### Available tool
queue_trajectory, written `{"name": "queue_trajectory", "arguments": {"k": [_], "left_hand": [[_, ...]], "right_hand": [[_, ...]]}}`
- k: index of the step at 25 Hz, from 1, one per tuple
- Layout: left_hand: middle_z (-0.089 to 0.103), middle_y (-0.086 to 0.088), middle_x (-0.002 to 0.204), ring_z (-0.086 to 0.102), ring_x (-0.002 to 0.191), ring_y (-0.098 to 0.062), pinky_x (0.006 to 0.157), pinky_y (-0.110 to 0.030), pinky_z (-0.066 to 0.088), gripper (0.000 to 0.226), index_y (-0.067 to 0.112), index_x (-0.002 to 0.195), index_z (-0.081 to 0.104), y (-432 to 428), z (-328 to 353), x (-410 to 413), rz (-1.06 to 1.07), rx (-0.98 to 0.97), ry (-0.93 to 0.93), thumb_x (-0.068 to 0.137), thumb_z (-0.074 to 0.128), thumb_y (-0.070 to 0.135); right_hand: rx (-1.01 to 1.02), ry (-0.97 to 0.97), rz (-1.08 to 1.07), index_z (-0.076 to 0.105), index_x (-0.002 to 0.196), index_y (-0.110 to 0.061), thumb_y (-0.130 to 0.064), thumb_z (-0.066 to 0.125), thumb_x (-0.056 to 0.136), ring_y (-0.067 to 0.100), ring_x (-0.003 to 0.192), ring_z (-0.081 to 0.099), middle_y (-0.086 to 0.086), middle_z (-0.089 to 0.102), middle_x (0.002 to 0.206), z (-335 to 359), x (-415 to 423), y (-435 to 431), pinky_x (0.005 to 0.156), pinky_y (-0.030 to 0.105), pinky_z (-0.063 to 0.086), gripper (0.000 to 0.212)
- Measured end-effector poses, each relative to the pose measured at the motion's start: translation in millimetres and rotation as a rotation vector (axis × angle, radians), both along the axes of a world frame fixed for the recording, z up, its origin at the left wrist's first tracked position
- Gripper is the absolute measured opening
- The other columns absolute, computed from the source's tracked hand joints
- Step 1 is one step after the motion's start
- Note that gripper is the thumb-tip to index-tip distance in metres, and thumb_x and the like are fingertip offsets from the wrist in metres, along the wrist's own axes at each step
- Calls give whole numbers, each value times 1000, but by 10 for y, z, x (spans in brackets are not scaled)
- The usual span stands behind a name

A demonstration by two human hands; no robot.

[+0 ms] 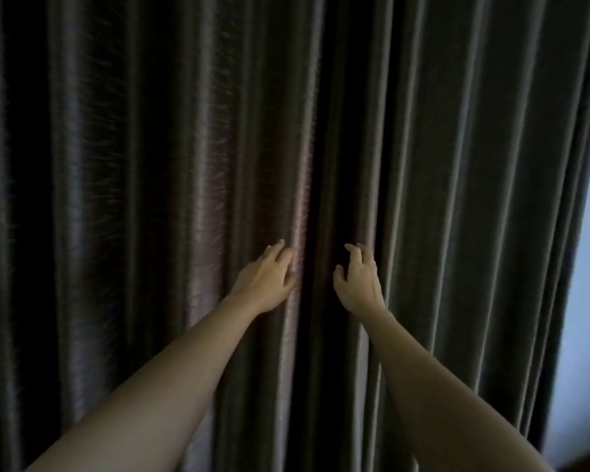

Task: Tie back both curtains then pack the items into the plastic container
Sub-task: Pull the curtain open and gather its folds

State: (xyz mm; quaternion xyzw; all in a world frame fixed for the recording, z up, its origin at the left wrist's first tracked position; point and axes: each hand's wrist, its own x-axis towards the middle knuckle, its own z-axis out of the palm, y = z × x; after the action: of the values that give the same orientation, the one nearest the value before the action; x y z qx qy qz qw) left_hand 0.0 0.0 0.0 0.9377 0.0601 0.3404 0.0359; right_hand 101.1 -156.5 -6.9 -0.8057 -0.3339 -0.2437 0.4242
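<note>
Two dark pleated curtains hang drawn together and fill the head view. The left curtain [133,199] meets the right curtain [474,199] at a dark seam near the middle. My left hand [266,277] touches the inner edge of the left curtain, its fingers nearly straight against the fold. My right hand [356,281] is at the inner edge of the right curtain, with its fingers bent and reaching into the pleat; whether they grip the cloth is unclear. No tie-back, plastic container or loose items are in view.
A pale blue wall [583,301] shows to the right of the right curtain. A strip of dark floor [579,463] appears in the bottom right corner.
</note>
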Motion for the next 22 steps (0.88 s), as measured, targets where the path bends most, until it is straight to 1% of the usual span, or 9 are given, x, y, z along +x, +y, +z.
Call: {"name": "queue_trajectory", "arguments": {"k": [3,7,9,12,15,17,19,20,22], "left_hand": [[16,-10,156,32,133,-33,93,-44,44,50,22,142,32,-65,159,426,29,60,-123,95,43,34],[7,-15,156,28,134,-36,95,-45,45,57,24,145,25,-13,454,1064,159,39,-287,94,48,37],[3,-16,157,25,136,-39,97,-45,45,66,27,148,16,25,585,1280,223,-20,-342,93,51,36],[16,-19,153,41,127,-37,93,-44,48,69,28,148,15,200,768,1516,229,-10,-449,92,54,18],[43,-15,133,57,104,-32,91,-43,47,68,28,144,30,513,941,1490,204,-12,-571,86,50,-2],[55,-13,115,57,98,-30,93,-33,41,60,22,136,46,711,1044,1390,184,-23,-578,83,50,-6],[60,-10,98,58,90,-25,89,-25,40,40,14,124,59,862,1162,1280,217,-49,-619,86,53,4],[62,-9,98,59,91,-23,88,-21,39,31,11,118,63,904,1238,1216,225,-61,-656,89,53,16],[63,-9,100,59,93,-18,84,-16,37,40,9,104,66,915,1425,1105,223,-63,-693,89,47,41]], "right_hand": [[0,-43,-59,28,143,-14,-21,54,91,29,142,18,11,10,155,156,479,5,108,35,32,58],[-31,-65,-21,15,147,-22,-35,62,85,36,143,11,14,-8,157,415,1191,141,113,45,25,78],[56,-14,130,5,148,-27,-39,62,86,30,143,14,11,-12,157,518,1422,243,111,36,24,85],[253,47,428,6,150,-24,-41,43,96,19,142,21,4,11,158,666,1667,491,103,20,17,67],[238,-93,514,26,146,-32,-39,21,100,19,133,38,-1,42,146,682,1851,843,106,30,26,47],[180,-265,512,26,146,-34,-41,15,96,19,129,39,-1,44,144,614,1888,1130,107,36,27,52],[158,-366,591,24,147,-27,-48,16,93,16,139,28,-3,32,152,520,1817,1496,114,35,22,59],[166,-394,625,24,147,-24,-54,16,93,14,143,20,-5,25,154,469,1732,1671,116,34,18,63],[190,-405,660,24,149,-22,-62,11,91,13,145,10,-6,16,155,414,1546,1978,118,31,12,71]]}}
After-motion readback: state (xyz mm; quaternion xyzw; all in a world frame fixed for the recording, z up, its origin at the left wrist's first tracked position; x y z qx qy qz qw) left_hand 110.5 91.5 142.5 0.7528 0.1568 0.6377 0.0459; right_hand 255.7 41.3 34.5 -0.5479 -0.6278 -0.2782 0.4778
